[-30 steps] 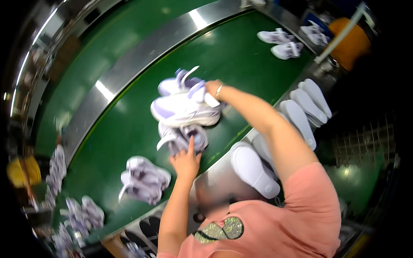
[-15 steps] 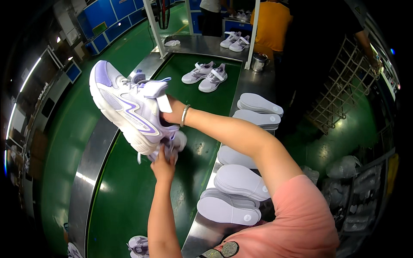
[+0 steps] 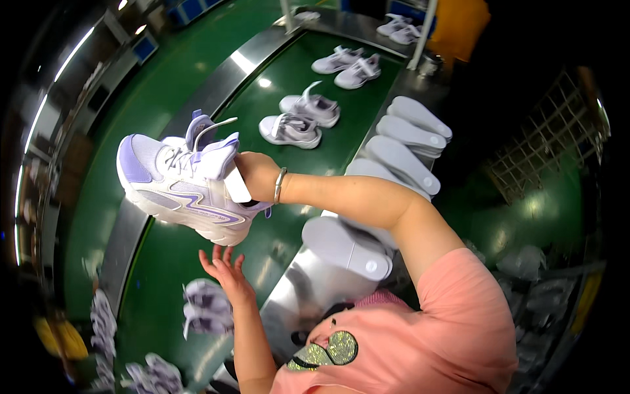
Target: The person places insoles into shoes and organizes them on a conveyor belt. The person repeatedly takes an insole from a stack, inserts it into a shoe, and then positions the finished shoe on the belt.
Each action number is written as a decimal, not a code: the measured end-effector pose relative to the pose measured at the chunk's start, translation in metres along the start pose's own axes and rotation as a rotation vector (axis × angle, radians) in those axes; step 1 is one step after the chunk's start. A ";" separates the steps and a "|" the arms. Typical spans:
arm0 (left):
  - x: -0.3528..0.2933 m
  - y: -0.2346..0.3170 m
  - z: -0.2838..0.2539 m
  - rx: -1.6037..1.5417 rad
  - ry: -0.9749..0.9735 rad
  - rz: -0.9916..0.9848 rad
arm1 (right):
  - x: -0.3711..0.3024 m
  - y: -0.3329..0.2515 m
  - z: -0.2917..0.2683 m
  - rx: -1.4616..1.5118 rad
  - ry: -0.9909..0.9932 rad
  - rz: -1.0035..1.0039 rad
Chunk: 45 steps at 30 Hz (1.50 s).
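A white and lilac sneaker (image 3: 190, 187) is held up over the green belt, its toe to the left. My right hand (image 3: 257, 176) is pushed into its opening and carries it; the fingers are hidden inside. A bracelet sits on that wrist. My left hand (image 3: 226, 272) is open just under the sneaker's sole, fingers spread and holding nothing. Below it, a pair of similar sneakers (image 3: 209, 307) rests on the green belt (image 3: 164, 262). Farther along the belt stands another pair (image 3: 299, 121), with one strap sticking up, and beyond it a third pair (image 3: 348, 65).
Stacks of grey-white insoles (image 3: 348, 249) line the metal ledge (image 3: 295, 289) on the right. More sneakers (image 3: 154, 377) lie at the lower left. A metal lattice rack (image 3: 548, 138) stands at the right, and a white post (image 3: 425, 33) rises at the far end.
My left hand has let go of a sneaker below the raised one and moved down, its fingers now spread. The raised sneaker has tilted closer to level. The view has swung downward.
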<state>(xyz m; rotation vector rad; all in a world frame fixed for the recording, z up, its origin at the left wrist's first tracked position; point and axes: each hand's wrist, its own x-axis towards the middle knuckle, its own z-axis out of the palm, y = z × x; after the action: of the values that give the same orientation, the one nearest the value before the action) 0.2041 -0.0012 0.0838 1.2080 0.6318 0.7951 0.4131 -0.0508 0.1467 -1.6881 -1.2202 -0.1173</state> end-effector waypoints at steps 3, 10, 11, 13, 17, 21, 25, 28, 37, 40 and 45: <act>-0.036 0.010 -0.034 0.016 0.057 0.176 | -0.024 -0.052 0.038 -0.126 -0.224 0.124; -0.117 -0.003 -0.095 0.088 0.038 -0.262 | -0.148 -0.129 0.096 -0.412 -0.544 0.065; -0.134 -0.008 -0.102 0.095 0.034 -0.302 | -0.167 -0.138 0.097 -0.440 -0.569 0.068; -0.162 -0.037 -0.119 0.108 -0.010 -0.381 | -0.205 -0.138 0.093 -0.501 -0.738 0.157; -0.196 -0.090 -0.129 0.501 -0.089 -0.410 | -0.259 -0.128 0.065 -0.429 -0.892 0.322; -0.185 -0.076 -0.110 0.651 -0.064 -0.158 | -0.263 -0.129 0.045 -0.441 -0.932 0.352; -0.164 -0.084 -0.119 0.587 0.024 0.016 | -0.251 -0.128 0.004 -0.369 -0.717 0.065; -0.155 -0.067 -0.113 0.460 0.105 -0.028 | -0.229 -0.108 -0.042 -0.292 -0.238 -0.007; -0.129 -0.081 -0.142 0.545 -0.058 0.161 | -0.227 -0.064 -0.104 -0.703 -0.040 0.123; -0.122 -0.064 -0.132 0.478 0.062 -0.103 | -0.228 -0.124 -0.054 -0.233 -0.275 0.064; -0.117 -0.052 -0.123 0.362 0.162 -0.270 | -0.255 -0.143 0.065 -0.043 -0.758 -0.344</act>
<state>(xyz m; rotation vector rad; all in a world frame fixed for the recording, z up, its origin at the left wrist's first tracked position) 0.0486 -0.0352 0.0045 1.3545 1.0828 0.5672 0.1531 -0.1722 0.0617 -1.5872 -2.0762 0.3219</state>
